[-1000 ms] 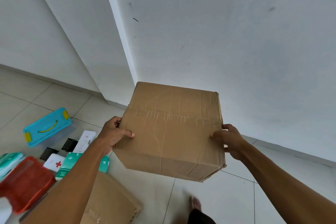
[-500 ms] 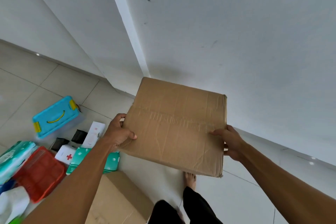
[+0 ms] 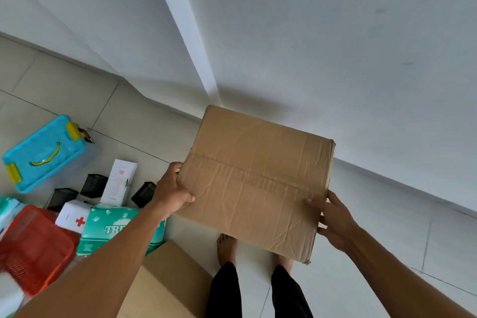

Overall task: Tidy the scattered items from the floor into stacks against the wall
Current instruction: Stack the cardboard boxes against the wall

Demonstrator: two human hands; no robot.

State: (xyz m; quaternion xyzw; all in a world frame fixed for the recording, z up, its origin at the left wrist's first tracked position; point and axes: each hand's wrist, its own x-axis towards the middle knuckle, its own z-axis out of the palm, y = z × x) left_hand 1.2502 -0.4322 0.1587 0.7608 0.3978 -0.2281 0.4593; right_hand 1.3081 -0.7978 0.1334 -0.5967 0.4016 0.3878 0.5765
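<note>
I hold a brown taped cardboard box (image 3: 255, 181) in the air in front of me, above my bare feet and close to the white wall (image 3: 322, 46). My left hand (image 3: 173, 192) grips its left edge with the thumb on top. My right hand (image 3: 333, 219) clasps its right lower edge. The box's top face is toward me and its underside is hidden. A second cardboard box (image 3: 165, 284) lies on the floor under my left forearm.
On the tiled floor at left lie a blue lidded tub (image 3: 44, 155), a red basket (image 3: 33, 248), a green tissue pack (image 3: 113, 227), a white first-aid box (image 3: 73, 215), a tall white carton (image 3: 120, 181) and three black mesh cups (image 3: 93, 184). A wall corner (image 3: 185, 33) juts out ahead.
The box has come down and nearer the wall's base, its top face turning toward me. My view tilted down, so my feet and legs show. Both hands kept their grip.
</note>
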